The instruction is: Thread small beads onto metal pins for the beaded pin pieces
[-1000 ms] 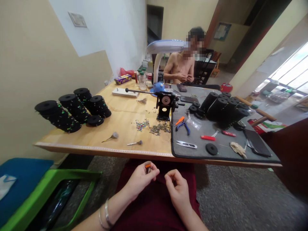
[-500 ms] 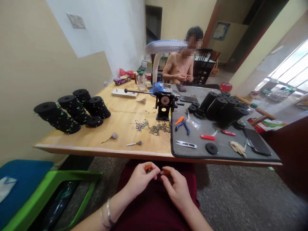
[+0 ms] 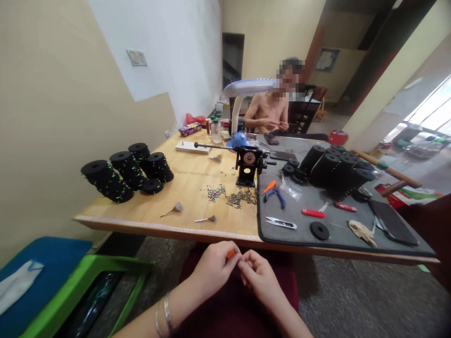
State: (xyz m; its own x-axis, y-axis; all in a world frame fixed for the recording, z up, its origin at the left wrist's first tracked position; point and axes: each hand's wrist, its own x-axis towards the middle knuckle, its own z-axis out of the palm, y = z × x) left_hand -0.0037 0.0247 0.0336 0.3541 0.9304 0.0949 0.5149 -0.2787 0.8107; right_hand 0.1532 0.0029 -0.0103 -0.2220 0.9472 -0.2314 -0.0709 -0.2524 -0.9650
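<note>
My left hand point(image 3: 219, 264) is closed around a small orange object point(image 3: 230, 254); only a bit of it shows between thumb and fingers. Fingertips of my right hand point(image 3: 259, 272) are pinched together and meet those of the left, over my lap just below the table edge. Whatever lies in that pinch is too small to make out. On the wooden table beyond are a heap of small metal pieces point(image 3: 241, 198), a heap of coloured beads point(image 3: 215, 192) and two small brushes, one with a white handle point(image 3: 205, 219). Snips point(image 3: 281, 223) lie to the right on a grey mat point(image 3: 243, 253).
Stacks of black foam spools point(image 3: 121, 176) stand at left, more spools point(image 3: 329, 164) at right. A black winding device point(image 3: 247, 164) and a lamp point(image 3: 239, 117) stand mid-table. Blue pliers point(image 3: 276, 197) lie on the mat. Behind, another person point(image 3: 267, 115) sits with hands together.
My right hand has closed its fingers and come up against the left fingertips. The camera view has shifted, so the table sits lower and further right.
</note>
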